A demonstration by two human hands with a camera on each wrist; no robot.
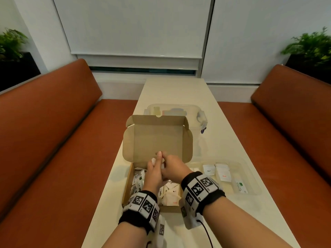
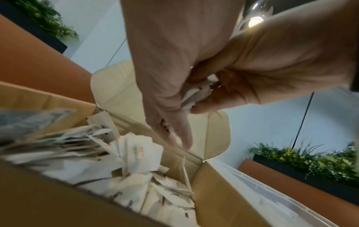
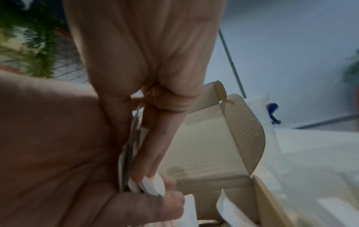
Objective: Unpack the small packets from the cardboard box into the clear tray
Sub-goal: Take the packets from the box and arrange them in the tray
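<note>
The open cardboard box (image 1: 128,185) sits on the table's near middle with its lid upright, and several small white packets (image 1: 170,194) lie loose inside it. Both hands meet above the box. My left hand (image 1: 155,166) holds a thin stack of packets (image 2: 194,95) against its straight fingers, thumb under the stack. My right hand (image 1: 171,165) pinches the same stack (image 3: 153,185) from the right side. The clear tray (image 1: 254,183) lies just right of the box and holds three packets, one a green Stevia sachet (image 1: 240,187).
A clear lidded container (image 1: 200,113) with a dark latch stands behind the box lid. Orange benches (image 1: 53,140) run along both long sides of the narrow cream table (image 1: 179,90). Planters stand in the far corners.
</note>
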